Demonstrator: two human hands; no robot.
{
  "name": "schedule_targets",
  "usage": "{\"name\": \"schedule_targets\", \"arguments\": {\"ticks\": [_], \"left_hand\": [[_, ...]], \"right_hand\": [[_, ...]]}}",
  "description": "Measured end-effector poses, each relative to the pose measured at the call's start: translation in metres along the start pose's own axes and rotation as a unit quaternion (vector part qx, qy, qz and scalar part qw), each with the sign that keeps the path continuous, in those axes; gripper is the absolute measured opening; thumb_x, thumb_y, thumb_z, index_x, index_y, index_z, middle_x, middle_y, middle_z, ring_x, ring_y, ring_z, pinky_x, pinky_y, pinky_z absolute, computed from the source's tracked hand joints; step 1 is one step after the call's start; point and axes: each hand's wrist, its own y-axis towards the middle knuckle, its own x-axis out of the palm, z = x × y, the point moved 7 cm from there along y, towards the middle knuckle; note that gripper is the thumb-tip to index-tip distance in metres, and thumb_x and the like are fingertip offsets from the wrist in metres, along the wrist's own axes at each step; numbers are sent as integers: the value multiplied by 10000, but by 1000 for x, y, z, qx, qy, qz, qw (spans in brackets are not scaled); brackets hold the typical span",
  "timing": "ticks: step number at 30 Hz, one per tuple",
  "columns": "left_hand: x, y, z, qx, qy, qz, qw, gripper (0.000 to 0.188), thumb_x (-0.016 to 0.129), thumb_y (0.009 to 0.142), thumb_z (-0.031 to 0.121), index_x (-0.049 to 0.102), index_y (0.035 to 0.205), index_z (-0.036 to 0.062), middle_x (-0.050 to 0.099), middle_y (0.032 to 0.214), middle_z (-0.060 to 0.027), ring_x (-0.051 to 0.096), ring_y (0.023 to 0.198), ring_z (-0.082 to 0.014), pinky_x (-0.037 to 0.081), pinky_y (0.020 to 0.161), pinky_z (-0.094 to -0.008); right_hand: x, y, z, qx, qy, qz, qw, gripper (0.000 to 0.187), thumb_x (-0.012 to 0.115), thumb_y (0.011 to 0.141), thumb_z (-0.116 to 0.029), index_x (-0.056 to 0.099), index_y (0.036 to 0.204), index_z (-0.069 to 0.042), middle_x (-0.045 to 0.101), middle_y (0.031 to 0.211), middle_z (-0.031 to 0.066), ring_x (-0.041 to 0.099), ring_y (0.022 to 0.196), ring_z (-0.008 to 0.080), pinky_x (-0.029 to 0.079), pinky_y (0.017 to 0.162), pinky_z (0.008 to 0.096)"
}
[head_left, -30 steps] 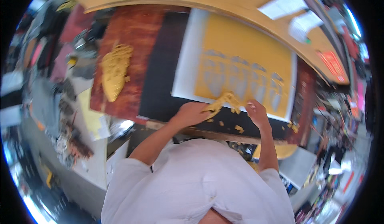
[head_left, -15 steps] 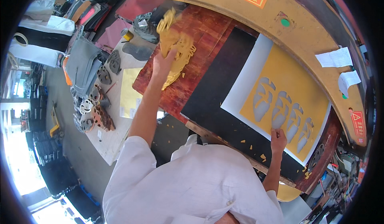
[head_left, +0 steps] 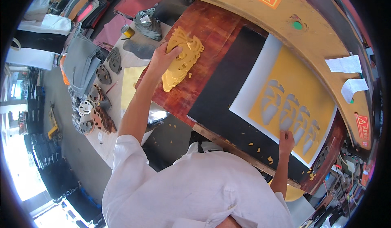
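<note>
My left hand (head_left: 163, 60) grips the near left side of a stack of yellow shoe-upper-shaped cut pieces (head_left: 182, 65), its thumb on top and its other fingers partly hidden. The pieces have openwork slots and lie on a reddish-brown board. Over the lower edge of a yellow sheet (head_left: 299, 69), my right hand (head_left: 286, 141) is closed, the fingers pinched together; what is in them cannot be made out. Rows of shoe-upper-shaped openings (head_left: 288, 110) in that sheet show a pale surface. Beneath it lies a white sheet (head_left: 248, 89).
A black mat (head_left: 222, 77) lies under the white sheet, with yellow scraps (head_left: 269, 159) near its front edge. The ochre machine beam (head_left: 301, 20) arches over the far side. On the left, a pale table (head_left: 122, 85) carries grey and brown cut pieces and a yellow tin (head_left: 128, 31).
The loose yellow pieces raised in my left hand have come down onto the stack. My right hand stays by the sheet's lower edge, shifted slightly in view.
</note>
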Motion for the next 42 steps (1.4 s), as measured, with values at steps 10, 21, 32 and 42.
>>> {"name": "schedule_targets", "arguments": {"ticks": [10,21,32,42], "left_hand": [[-26,-25,-72,11,502,163,849,717,794,801,635,701,1195,42,744,1008,-199,723,1013,-427,558,916,-455],[-32,18,-130,-253,22,8,967,743,614,966,666,738,1257,-6,779,1072,-216,740,1071,-338,541,958,-417],[0,15,-86,-24,267,-11,963,791,611,969,664,628,1381,-11,567,1407,-334,510,1332,-518,414,1137,-555],[5,11,-78,49,-9,-105,993,647,697,991,288,464,1484,-62,667,1256,-300,646,1193,-445,509,1025,-497]], "right_hand": [[45,-14,-102,-76,186,-81,976,195,715,985,-172,726,1077,-1,729,874,62,644,795,111,521,733,299],[277,-66,-453,-265,103,-242,928,540,756,932,-360,620,1297,14,710,1139,239,710,1029,393,566,913,419],[277,-62,-456,-122,131,-339,923,786,828,799,-494,610,1340,33,658,1284,270,671,1162,376,542,988,425],[274,-59,-458,-149,153,-307,927,754,764,804,-295,573,1445,53,661,1347,266,671,1223,359,518,1049,395]]}}
